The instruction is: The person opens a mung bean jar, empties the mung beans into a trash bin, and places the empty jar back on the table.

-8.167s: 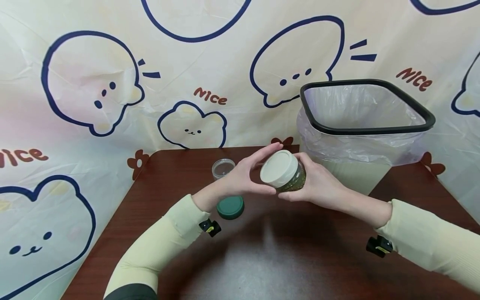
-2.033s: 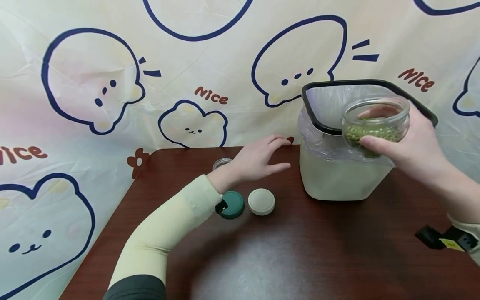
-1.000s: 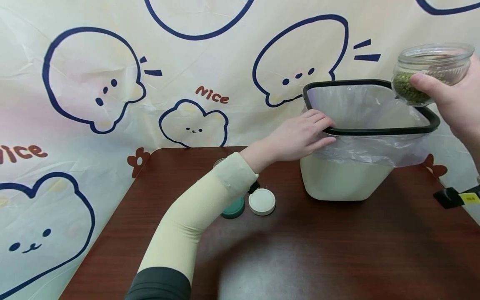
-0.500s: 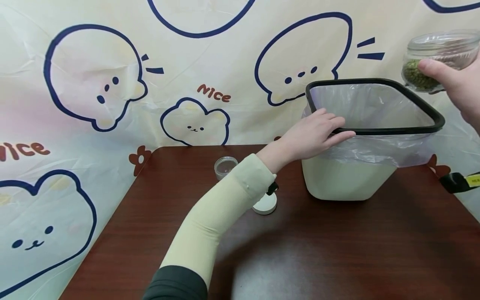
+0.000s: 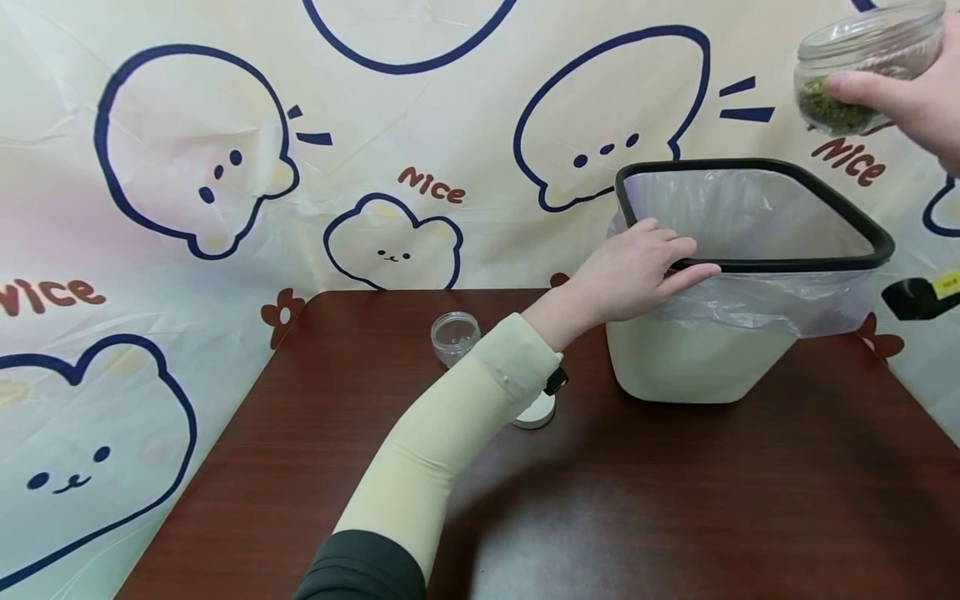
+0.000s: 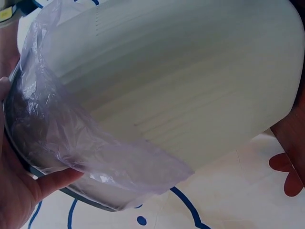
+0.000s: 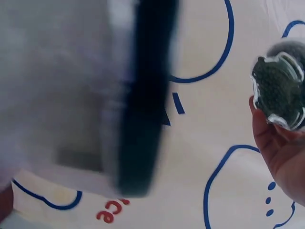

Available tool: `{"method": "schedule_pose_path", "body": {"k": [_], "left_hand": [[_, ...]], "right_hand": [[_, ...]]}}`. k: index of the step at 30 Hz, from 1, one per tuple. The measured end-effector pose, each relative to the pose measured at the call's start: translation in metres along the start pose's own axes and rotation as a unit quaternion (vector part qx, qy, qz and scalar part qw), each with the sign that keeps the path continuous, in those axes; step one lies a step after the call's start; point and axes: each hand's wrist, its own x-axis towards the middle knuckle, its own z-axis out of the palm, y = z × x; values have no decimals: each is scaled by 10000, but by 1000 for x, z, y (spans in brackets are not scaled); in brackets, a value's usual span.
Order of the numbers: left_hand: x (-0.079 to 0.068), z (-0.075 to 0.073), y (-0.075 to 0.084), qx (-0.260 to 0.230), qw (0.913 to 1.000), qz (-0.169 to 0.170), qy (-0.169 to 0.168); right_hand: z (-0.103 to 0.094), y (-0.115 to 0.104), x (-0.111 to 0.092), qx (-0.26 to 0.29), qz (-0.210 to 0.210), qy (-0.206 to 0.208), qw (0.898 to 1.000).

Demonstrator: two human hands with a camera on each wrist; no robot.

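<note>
At upper right, my right hand (image 5: 918, 96) grips an open glass jar (image 5: 858, 58) partly filled with green granules. The jar is tilted slightly leftward, above the far right of a trash bin (image 5: 686, 362). In the right wrist view the jar's base (image 7: 279, 90) shows. My left hand (image 5: 637, 267) holds the near left corner of the bin's black rim (image 5: 795, 265), fingers curled over it and thumb along the front. A translucent plastic bag (image 6: 109, 157) lines the bin and hangs over its outside in the left wrist view.
On the dark wooden table (image 5: 675, 508), a small clear container (image 5: 454, 333) stands behind my left forearm. A white lid (image 5: 536, 412) shows partly below the sleeve. A patterned cloth (image 5: 375, 125) hangs close behind the table and bin.
The white lid came off the jar onto the table. My right hand raised the jar up and right, then slightly left; my left hand took hold of the bin rim. My left arm now hides the green lid.
</note>
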Motion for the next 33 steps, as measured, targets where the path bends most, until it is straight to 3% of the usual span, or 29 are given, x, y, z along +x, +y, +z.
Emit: {"method": "schedule_pose_path", "body": {"k": [6, 10, 17, 23, 27, 33], "left_hand": [[1, 0, 1, 76, 9999, -46, 46], [1, 0, 2, 38, 10000, -67, 58], [-1, 1, 2, -43, 9999, -133, -5], [-1, -1, 3, -36, 9997, -237, -29], [-1, -1, 3, -27, 9996, -277, -58], [-2, -1, 4, -2, 9995, -300, -18]], "right_hand": [[-6, -9, 22, -670, -52, -584, 9960], [-9, -16, 32, -1283, 52, -1135, 9852], [-14, -13, 44, -1698, 182, -1815, 9685], [-14, -7, 48, -2225, 473, -2296, 9463], [-12, -4, 48, -2678, 332, -2566, 9281], [-6, -3, 46, -3015, 174, -2733, 9133]]}}
